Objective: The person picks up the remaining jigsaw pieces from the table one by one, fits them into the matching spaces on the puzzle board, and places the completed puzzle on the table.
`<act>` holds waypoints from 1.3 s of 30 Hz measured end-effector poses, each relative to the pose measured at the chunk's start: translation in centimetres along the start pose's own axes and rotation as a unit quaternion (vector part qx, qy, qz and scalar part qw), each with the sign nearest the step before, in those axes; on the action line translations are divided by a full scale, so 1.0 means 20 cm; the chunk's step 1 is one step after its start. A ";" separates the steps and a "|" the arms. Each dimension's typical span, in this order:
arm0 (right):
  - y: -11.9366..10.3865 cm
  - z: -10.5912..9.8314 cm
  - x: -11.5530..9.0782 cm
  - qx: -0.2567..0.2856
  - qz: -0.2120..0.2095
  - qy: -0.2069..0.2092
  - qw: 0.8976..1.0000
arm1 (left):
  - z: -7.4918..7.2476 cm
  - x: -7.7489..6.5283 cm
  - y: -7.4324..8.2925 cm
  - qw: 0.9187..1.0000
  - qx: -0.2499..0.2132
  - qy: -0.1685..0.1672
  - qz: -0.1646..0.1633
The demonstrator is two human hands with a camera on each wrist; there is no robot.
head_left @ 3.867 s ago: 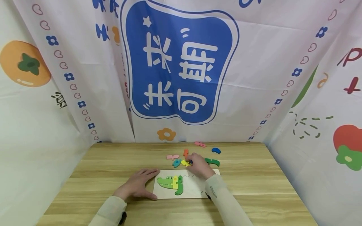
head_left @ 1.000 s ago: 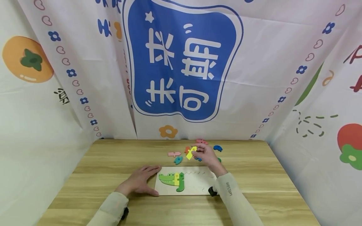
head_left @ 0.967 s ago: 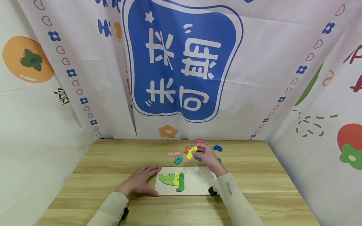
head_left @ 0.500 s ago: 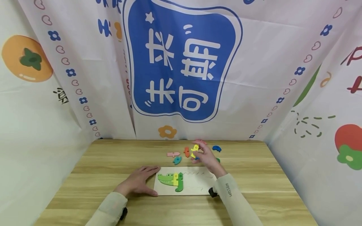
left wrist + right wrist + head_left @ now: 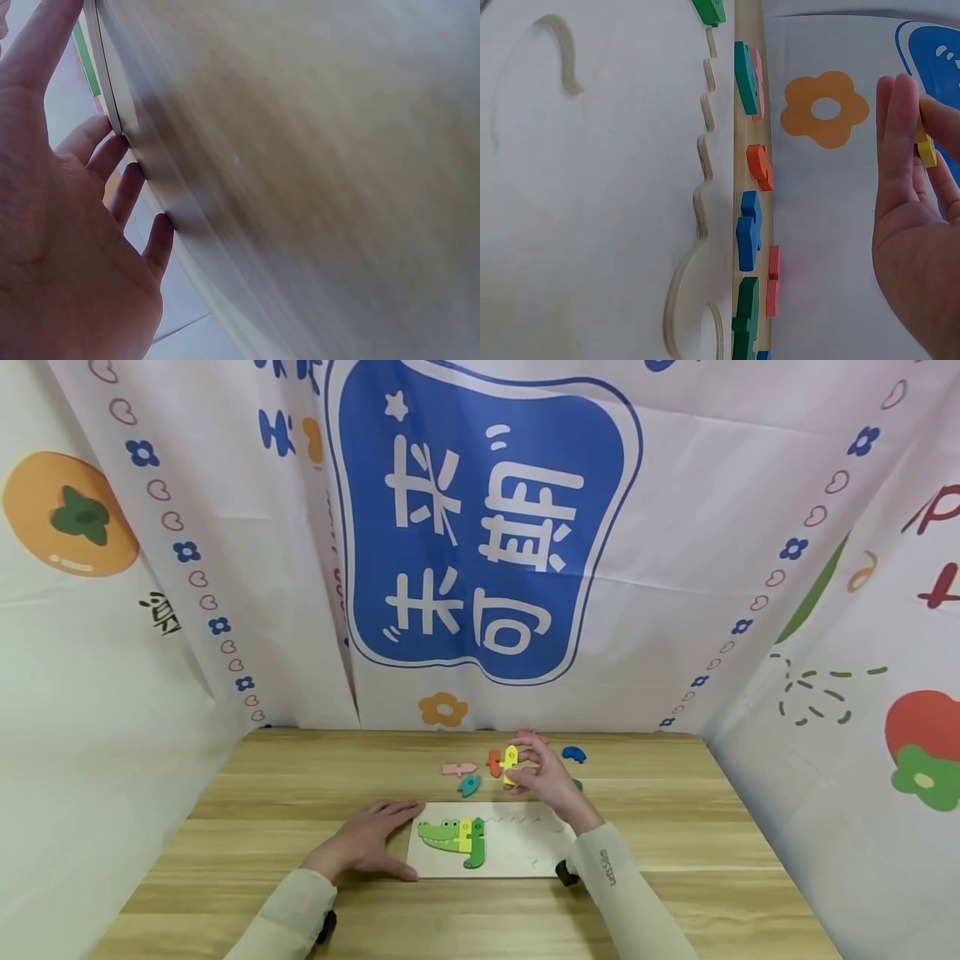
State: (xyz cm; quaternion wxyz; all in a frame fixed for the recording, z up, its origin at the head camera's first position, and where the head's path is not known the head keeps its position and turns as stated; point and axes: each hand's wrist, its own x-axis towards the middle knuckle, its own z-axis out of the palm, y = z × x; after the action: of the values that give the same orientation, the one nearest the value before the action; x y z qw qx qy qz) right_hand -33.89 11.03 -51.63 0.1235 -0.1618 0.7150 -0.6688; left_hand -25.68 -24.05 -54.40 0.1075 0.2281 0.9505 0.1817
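Observation:
My right hand [image 5: 551, 783] pinches a yellow puzzle piece [image 5: 512, 755] between thumb and fingers, raised above the loose pieces behind the puzzle board [image 5: 517, 860]. In the right wrist view, a corner of this yellow piece [image 5: 928, 154] shows between the fingers. Set into the board's left part are a green crocodile head [image 5: 438, 835], a yellow neck piece [image 5: 466, 837] and a green leg piece [image 5: 476, 852]. The board's right part shows a bare recess with a wavy edge. My left hand [image 5: 366, 845] is spread at the board's left end, fingertips and thumb touching its edge.
Loose puzzle pieces lie behind the board: pale pink [image 5: 458, 769], teal [image 5: 469, 786], orange [image 5: 493, 763], blue [image 5: 573, 754], another blue [image 5: 748, 232], dark green [image 5: 745, 319] and a darker pink [image 5: 773, 281]. A printed cloth [image 5: 675, 568] hangs around the wooden table [image 5: 247, 827].
My right hand has picked the yellow piece up from the table and turned it from slanted to nearly upright, facing the camera. The left hand stays at the board's end.

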 end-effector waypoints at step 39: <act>-0.04 0.02 -0.06 -0.061 -0.008 -0.021 0.998 | 0.01 0.01 -0.02 1.000 0.003 -0.001 0.002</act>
State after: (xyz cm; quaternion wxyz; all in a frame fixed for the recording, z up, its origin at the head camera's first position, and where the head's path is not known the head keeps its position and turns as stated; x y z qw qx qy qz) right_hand -32.57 11.19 -50.91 0.1236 -0.1887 0.7502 -0.6215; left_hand -25.90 -24.27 -54.71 0.1076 0.2304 0.9504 0.1789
